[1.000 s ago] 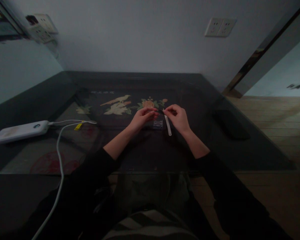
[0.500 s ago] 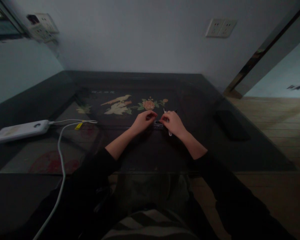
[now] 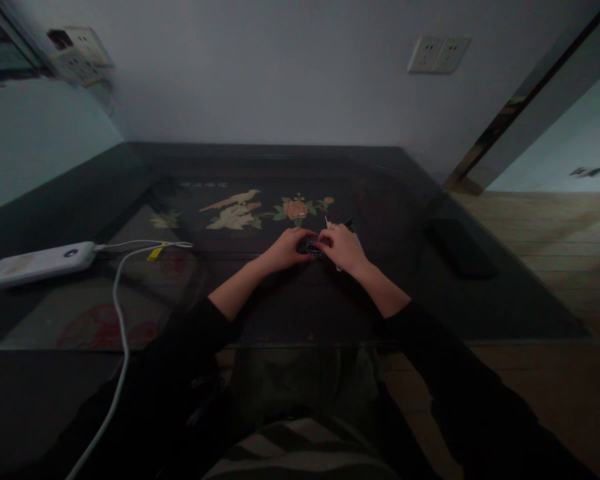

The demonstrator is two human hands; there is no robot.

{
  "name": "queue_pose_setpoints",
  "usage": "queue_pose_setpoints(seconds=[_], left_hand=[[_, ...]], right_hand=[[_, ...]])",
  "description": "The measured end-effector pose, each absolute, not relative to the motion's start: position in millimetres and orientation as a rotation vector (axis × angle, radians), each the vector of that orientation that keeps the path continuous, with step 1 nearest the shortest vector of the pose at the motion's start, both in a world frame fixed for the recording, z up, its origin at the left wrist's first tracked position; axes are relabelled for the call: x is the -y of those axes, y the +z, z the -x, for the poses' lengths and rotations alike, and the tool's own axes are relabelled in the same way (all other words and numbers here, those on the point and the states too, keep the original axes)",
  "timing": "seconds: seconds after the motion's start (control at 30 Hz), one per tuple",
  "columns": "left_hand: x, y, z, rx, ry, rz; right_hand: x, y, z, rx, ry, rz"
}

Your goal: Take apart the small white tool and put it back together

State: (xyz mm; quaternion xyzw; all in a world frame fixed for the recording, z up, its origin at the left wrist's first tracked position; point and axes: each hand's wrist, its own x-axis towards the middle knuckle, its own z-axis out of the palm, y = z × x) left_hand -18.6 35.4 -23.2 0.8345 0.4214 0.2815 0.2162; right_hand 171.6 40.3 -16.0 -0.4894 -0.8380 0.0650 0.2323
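Observation:
A small dark and silvery object [image 3: 311, 248] lies on the table between my hands; the dim picture does not show its kind. My left hand [image 3: 286, 249] curls its thumb and fingers round the object's left side. My right hand [image 3: 344, 247] is closed, its fingertips pressed together at the object's upper right. Whatever those fingertips hold is hidden or too small to make out. Beside and partly under the right hand lie slim white and dark pieces [image 3: 350, 223], mostly covered by the hand.
On the left lies a white power bank [image 3: 40, 264] with a white cable [image 3: 122, 320] running off the table's front. A dark flat object [image 3: 461, 248] rests at the right. The dark glossy table [image 3: 300, 307] bears a bird-and-flower picture, and a wall [image 3: 260, 80] stands behind it.
My left hand has come down and right, from just above the small object to around its left side. My right fingertips have shifted slightly and now cover more of it.

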Motion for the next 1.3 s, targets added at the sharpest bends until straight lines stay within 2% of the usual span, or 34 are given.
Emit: queue_pose_setpoints(seconds=[0.97, 1.3], left_hand=[[-36.2, -24.3, 16.9, -1.134, 0.868, -2.239], [-38.4, -29.1, 13.2, -1.303, 0.909, -2.188]], right_hand=[[-40.7, -15.3, -171.7, 2.255, 0.167, 1.319], [-38.7, -14.4, -167.8, 2.281, 0.204, 1.362]])
